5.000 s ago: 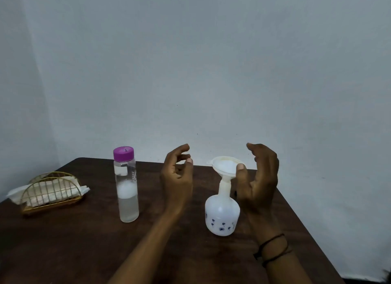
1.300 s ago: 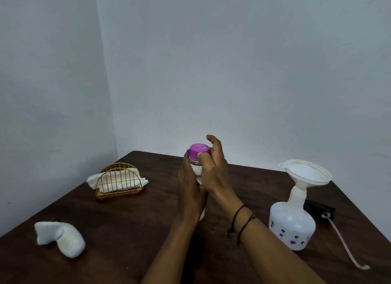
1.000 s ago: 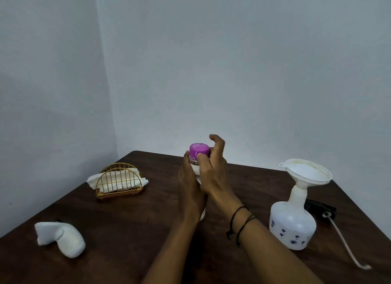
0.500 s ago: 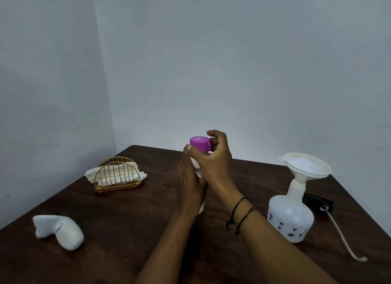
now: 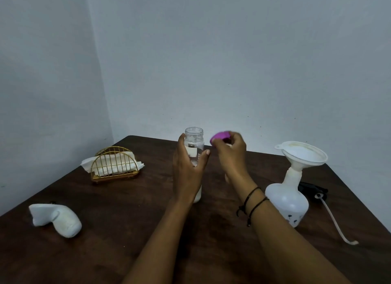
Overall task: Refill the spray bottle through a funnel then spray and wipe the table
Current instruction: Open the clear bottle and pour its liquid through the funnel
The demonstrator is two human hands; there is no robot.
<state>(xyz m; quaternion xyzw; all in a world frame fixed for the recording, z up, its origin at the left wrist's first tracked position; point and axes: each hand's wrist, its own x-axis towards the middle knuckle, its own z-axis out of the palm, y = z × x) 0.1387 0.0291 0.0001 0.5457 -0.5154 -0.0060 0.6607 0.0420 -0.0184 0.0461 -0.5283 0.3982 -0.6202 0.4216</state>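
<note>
A clear water bottle (image 5: 194, 138) stands upright on the dark wooden table (image 5: 131, 226), its mouth uncovered. My left hand (image 5: 187, 173) grips its body. Just right of the bottle's mouth, my right hand (image 5: 229, 154) holds the purple cap (image 5: 220, 136) in its fingertips. At the right stands the white spray bottle (image 5: 286, 201) with blue flower prints, and a white funnel (image 5: 301, 157) sits in its neck. The black spray head (image 5: 313, 191) with its pale tube (image 5: 336, 226) lies behind the spray bottle.
A gold wire holder with white napkins (image 5: 115, 164) stands at the back left. A rolled white cloth (image 5: 56, 219) lies near the left edge. White walls meet in a corner behind the table.
My right hand has taken the purple cap off the water bottle and moved it to the right. The left hand still holds the bottle.
</note>
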